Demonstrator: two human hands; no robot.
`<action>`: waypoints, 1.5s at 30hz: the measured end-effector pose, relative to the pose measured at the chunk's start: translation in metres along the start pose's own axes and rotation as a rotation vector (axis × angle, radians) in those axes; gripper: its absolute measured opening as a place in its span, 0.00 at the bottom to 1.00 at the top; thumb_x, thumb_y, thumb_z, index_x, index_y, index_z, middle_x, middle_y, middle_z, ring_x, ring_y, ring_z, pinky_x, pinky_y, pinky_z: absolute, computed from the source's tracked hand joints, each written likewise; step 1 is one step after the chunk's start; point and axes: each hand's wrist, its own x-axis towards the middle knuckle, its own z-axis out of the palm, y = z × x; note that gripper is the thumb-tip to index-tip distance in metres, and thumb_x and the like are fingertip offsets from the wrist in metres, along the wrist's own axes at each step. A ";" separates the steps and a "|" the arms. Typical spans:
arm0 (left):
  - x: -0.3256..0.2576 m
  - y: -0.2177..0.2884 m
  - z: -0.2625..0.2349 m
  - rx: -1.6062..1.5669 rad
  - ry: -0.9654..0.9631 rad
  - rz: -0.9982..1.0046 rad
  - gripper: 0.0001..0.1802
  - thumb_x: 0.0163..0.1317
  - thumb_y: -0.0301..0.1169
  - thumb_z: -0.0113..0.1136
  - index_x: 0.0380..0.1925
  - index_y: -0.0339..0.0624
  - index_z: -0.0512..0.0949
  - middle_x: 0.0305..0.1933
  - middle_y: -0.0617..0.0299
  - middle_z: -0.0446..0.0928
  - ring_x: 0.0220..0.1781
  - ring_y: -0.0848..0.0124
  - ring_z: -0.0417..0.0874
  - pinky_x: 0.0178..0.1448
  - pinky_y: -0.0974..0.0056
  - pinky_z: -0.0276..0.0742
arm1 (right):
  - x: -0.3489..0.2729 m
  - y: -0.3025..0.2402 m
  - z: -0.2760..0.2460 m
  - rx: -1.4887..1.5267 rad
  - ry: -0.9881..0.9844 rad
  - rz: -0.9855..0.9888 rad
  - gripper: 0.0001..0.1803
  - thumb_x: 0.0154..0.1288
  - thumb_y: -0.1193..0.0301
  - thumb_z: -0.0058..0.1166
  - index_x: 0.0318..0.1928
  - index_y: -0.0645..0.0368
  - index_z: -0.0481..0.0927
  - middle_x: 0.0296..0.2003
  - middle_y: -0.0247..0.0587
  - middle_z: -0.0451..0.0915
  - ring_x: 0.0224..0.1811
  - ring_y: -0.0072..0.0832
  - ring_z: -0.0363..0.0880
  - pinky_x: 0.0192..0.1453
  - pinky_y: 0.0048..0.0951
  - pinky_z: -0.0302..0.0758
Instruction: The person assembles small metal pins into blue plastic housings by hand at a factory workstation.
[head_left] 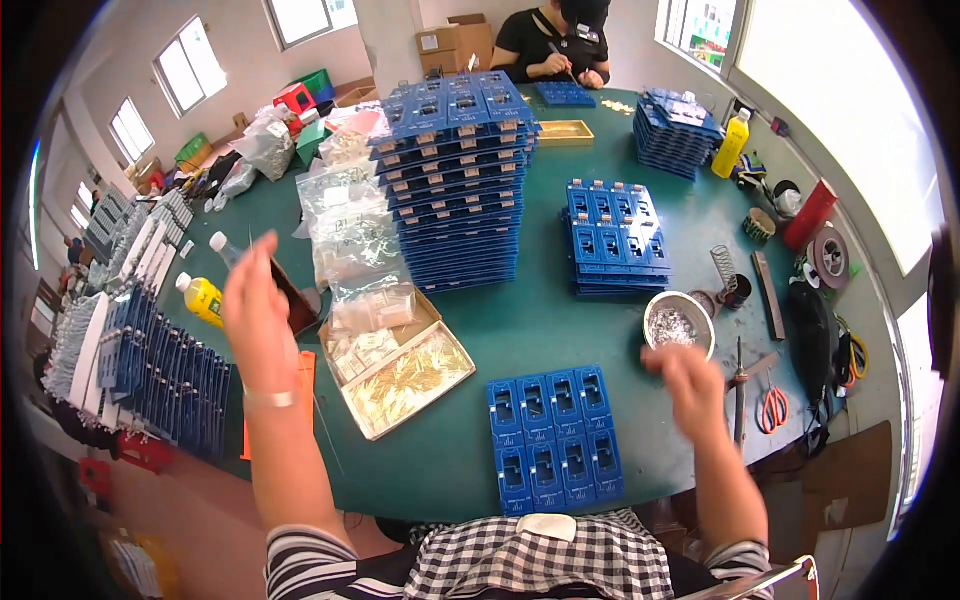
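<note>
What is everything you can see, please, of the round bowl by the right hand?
The bowl is round and open-topped, with a pale rim and walls; its material is unclear. It sits upright on the green table, holding small shiny silvery pieces. The right hand overlaps its near edge in view; whether they touch cannot be told.

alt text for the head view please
A person's left hand is raised near a yellow bottle, the right hand by a bowl of silvery bits. A blue panel lies on the green table, a tall stack beyond.
</note>
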 end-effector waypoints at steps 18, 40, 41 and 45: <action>0.118 -0.028 0.120 0.375 -0.414 -0.004 0.19 0.54 0.45 0.69 0.24 0.39 0.77 0.25 0.68 0.72 0.29 0.78 0.68 0.36 0.69 0.66 | 0.272 -0.070 0.070 0.138 -0.047 0.299 0.19 0.63 0.56 0.58 0.40 0.60 0.82 0.33 0.33 0.76 0.28 0.21 0.66 0.32 0.23 0.65; -0.185 -0.028 0.002 -0.077 -0.760 -0.633 0.15 0.60 0.18 0.60 0.45 0.36 0.70 0.38 0.67 0.73 0.38 0.81 0.73 0.44 0.75 0.71 | -0.101 -0.038 0.034 0.537 -0.076 0.624 0.05 0.66 0.76 0.55 0.36 0.62 0.72 0.26 0.30 0.74 0.25 0.16 0.77 0.28 0.17 0.74; -0.195 -0.032 -0.002 -0.032 -0.770 -0.679 0.15 0.59 0.18 0.61 0.45 0.36 0.70 0.37 0.68 0.73 0.38 0.82 0.73 0.44 0.75 0.71 | -0.108 -0.038 0.030 0.515 -0.089 0.752 0.05 0.66 0.76 0.55 0.36 0.63 0.72 0.28 0.31 0.74 0.26 0.16 0.77 0.29 0.17 0.74; -0.226 -0.056 -0.011 0.051 -0.818 -0.724 0.13 0.58 0.22 0.64 0.39 0.39 0.70 0.30 0.72 0.71 0.27 0.88 0.66 0.30 0.79 0.63 | -0.126 -0.026 0.025 0.423 -0.149 0.745 0.05 0.64 0.78 0.56 0.35 0.66 0.73 0.33 0.35 0.73 0.25 0.18 0.78 0.28 0.18 0.75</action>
